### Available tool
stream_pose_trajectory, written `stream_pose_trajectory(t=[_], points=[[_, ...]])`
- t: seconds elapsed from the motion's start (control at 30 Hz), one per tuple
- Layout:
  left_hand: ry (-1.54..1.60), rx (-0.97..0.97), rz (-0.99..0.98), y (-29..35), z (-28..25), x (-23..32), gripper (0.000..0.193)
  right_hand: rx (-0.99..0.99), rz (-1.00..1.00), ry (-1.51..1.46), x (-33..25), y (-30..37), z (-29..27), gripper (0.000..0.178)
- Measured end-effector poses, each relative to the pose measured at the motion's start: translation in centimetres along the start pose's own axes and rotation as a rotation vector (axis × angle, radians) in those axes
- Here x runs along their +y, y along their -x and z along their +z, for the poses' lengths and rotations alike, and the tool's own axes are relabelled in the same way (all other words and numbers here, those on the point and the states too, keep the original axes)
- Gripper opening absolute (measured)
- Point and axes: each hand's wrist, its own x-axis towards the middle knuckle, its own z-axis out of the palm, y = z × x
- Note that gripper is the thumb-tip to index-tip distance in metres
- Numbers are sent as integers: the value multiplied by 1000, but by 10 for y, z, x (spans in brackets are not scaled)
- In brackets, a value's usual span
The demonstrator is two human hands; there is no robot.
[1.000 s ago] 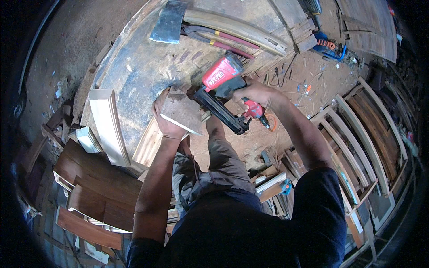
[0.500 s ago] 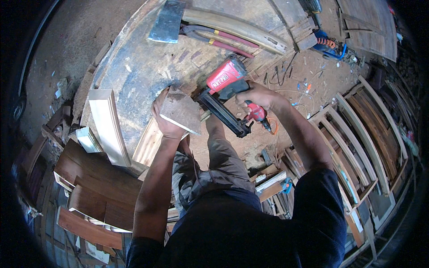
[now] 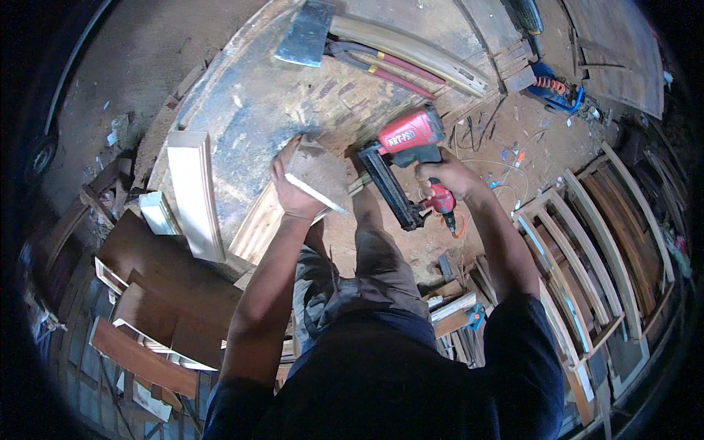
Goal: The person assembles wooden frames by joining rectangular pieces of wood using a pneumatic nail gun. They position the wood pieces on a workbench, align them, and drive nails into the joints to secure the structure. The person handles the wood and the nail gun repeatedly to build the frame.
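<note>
My left hand (image 3: pixel 292 192) is closed around a short greyish wooden piece (image 3: pixel 320 170) with a pale edge, held tilted over the near part of the worktable (image 3: pixel 253 110). To its right, my right hand (image 3: pixel 449 177) grips a red and black nail gun (image 3: pixel 408 137) by its handle. The gun's long black magazine slants down toward my legs, and its nose end points at the wooden piece, seemingly apart from it. Beneath my left wrist lies a pale board (image 3: pixel 258 229), partly hidden by my arm.
Across the tabletop's far side lie an axe (image 3: pixel 305 35) and red-handled pincers (image 3: pixel 385 64). At left stands a pale moulded timber (image 3: pixel 195 194), near brown panels (image 3: pixel 172 268). Slatted wooden frames (image 3: pixel 579 253) lean at right. An orange air hose (image 3: pixel 461 226) trails from the gun.
The whole view has shifted, so the table and tools appear farther right. Both hands keep their holds; the nail gun and wooden piece stay close to each other.
</note>
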Motion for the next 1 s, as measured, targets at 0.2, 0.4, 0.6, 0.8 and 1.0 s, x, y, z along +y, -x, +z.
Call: stream_pose_trajectory(t=[0.2, 0.4, 0.6, 0.8, 1.0], points=[[214, 26, 62, 2, -2, -4, 95, 154, -46, -52, 1, 49, 40, 27], [365, 213, -93, 56, -47, 13, 96, 114, -237, -218, 15, 114, 62, 14], [-88, 254, 182, 44, -151, 82, 85, 78, -301, -353, 21, 166, 61, 13], [-656, -286, 512, -23, -138, 69, 34, 126, -417, -230, 38, 203, 50, 16], [-310, -400, 303, -11, -167, 81, 19, 262, -473, -235, 75, 229, 58, 20]])
